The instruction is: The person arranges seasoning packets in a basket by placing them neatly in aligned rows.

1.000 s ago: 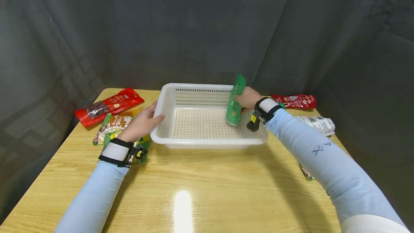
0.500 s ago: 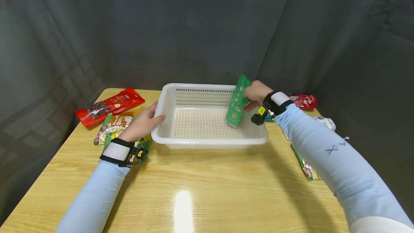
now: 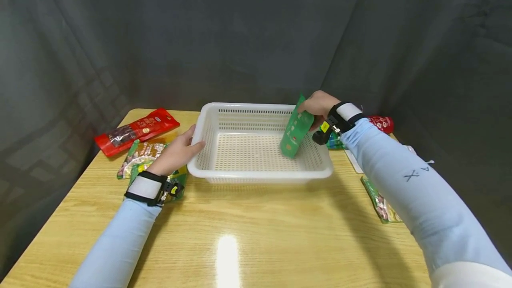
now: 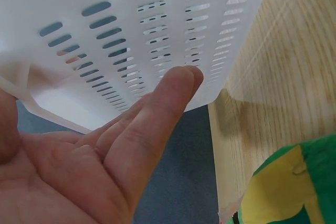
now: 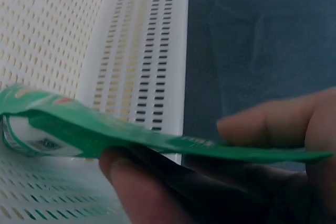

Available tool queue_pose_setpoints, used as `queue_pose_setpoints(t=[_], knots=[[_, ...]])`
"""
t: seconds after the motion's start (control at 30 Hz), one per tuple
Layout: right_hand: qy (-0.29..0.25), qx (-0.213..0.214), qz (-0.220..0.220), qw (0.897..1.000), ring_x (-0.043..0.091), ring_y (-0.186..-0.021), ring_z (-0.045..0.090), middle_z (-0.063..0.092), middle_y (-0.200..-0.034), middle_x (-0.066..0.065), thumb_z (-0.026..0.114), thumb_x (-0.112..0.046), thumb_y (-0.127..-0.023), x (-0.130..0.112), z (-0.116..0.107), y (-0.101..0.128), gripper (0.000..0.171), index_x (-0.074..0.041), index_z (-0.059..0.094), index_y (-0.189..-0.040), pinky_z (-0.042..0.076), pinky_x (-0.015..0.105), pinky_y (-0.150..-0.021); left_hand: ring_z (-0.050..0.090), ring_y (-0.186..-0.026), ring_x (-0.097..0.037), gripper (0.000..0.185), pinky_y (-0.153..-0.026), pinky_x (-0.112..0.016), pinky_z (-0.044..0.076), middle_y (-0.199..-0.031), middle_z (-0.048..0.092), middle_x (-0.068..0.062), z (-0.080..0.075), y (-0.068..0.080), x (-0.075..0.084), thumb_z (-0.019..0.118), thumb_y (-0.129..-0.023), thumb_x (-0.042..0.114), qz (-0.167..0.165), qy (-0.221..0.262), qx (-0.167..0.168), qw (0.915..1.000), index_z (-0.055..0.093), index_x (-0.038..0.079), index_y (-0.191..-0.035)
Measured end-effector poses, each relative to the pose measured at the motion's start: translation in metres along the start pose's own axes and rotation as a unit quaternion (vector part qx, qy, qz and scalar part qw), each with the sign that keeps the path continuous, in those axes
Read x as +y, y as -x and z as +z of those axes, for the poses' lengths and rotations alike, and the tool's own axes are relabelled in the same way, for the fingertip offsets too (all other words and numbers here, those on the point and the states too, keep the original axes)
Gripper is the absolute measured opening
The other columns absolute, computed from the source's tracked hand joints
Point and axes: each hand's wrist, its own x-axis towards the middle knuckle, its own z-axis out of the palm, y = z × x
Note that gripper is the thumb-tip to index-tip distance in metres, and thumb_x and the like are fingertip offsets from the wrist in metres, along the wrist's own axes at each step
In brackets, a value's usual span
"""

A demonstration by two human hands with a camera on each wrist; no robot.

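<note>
A white plastic basket with slotted walls stands on the table. At its left end my left hand holds the wall, thumb over the rim. The fingers lie along the outside of that wall in the left wrist view. My right hand pinches the upper end of a green snack pouch between thumb and fingers. The pouch leans inside the basket's right end, its bottom low near the basket floor. In the right wrist view the pouch shows edge-on, with a white label on its underside.
Left of the basket lie a red pouch, a brown-and-green pouch and a green pouch partly under the left wrist. To the right are a red packet, a blue-green packet, a white one and a green pouch, partly behind the sleeve.
My right hand has shifted up and to the right, and the green pouch has tilted further rightward at its top. The left hand and the basket have stayed nearly still.
</note>
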Motion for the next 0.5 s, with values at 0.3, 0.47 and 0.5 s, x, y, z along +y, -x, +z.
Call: queue_pose_setpoints(t=[0.3, 0.47, 0.5], knots=[[0.056, -0.001, -0.020, 0.998, 0.047, -0.102, 0.065, 0.052, -0.126, 0.037, 0.047, -0.007, -0.102, -0.0025, 0.0018, -0.0108, 0.041, 0.018, 0.043, -0.135, 0.060, 0.045, -0.072, 0.065, -0.105, -0.040, 0.069, -0.077, -0.051, 0.057, -0.145, 0.046, -0.026, -0.0005, 0.0016, -0.0014, 0.053, -0.103, 0.023, -0.001, 0.003, -0.001, 1.0000, 0.015, 0.015, -0.160], [0.086, 0.034, -0.030, 0.995, 0.044, -0.099, 0.066, 0.052, -0.125, 0.034, 0.048, -0.006, -0.102, -0.0055, 0.0037, -0.0112, 0.040, 0.016, 0.043, -0.135, 0.059, 0.047, -0.075, 0.065, -0.105, -0.041, 0.069, -0.077, -0.051, 0.058, -0.145, 0.045, -0.026, -0.0008, 0.0030, -0.0010, 0.053, -0.103, 0.022, 0.000, 0.009, 0.001, 1.0000, 0.015, 0.015, -0.160], [0.094, 0.038, -0.030, 0.994, 0.044, -0.097, 0.066, 0.052, -0.125, 0.033, 0.048, -0.007, -0.102, -0.0061, 0.0035, -0.0109, 0.041, 0.015, 0.042, -0.136, 0.059, 0.047, -0.075, 0.065, -0.105, -0.041, 0.069, -0.077, -0.051, 0.058, -0.145, 0.045, -0.026, -0.0007, 0.0036, -0.0010, 0.053, -0.103, 0.022, 0.000, 0.012, 0.000, 0.9999, 0.014, 0.016, -0.160]])
